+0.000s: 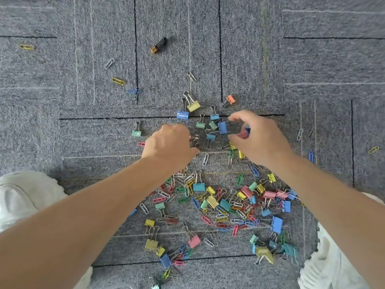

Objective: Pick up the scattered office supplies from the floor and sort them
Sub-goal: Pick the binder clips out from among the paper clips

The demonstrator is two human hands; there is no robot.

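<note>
Binder clips and paper clips litter the carpet floor, mostly lower centre. Right hand has its grip pinching a reddish clip; left hand is curled, contents unclear. Light, stiff, springy stuff, so I'd grab the bodies, not the wire handles.

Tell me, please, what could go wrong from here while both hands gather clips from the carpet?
The right hand already holds clips, so taking the blue binder clip may spill some. The battery and the yellow paper clip lie far off and may be missed. The mixed pile near the knees could be scattered.
</note>
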